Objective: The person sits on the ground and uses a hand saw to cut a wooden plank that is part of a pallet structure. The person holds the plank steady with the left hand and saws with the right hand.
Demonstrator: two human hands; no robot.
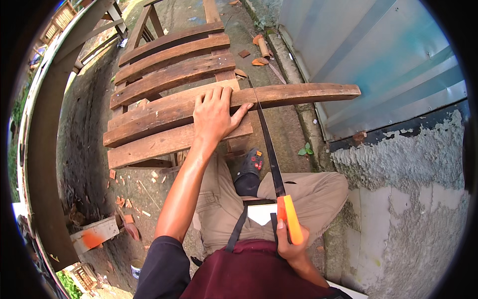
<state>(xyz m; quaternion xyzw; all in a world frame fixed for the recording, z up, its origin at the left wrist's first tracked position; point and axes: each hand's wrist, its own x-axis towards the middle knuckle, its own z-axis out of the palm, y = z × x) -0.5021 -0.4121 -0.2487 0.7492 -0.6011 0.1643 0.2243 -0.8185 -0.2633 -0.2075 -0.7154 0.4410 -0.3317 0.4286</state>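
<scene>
Just one view here, a head-worn fisheye looking steeply down from above the person's chest, facing forward over their lap toward the slatted wooden bench [164, 94] ahead. Pretty close in: the near edge of the bench sits mid-frame, its far end runs to the top. Straight edges bow near the rim, corners go black. Forearms enter from the bottom.
</scene>
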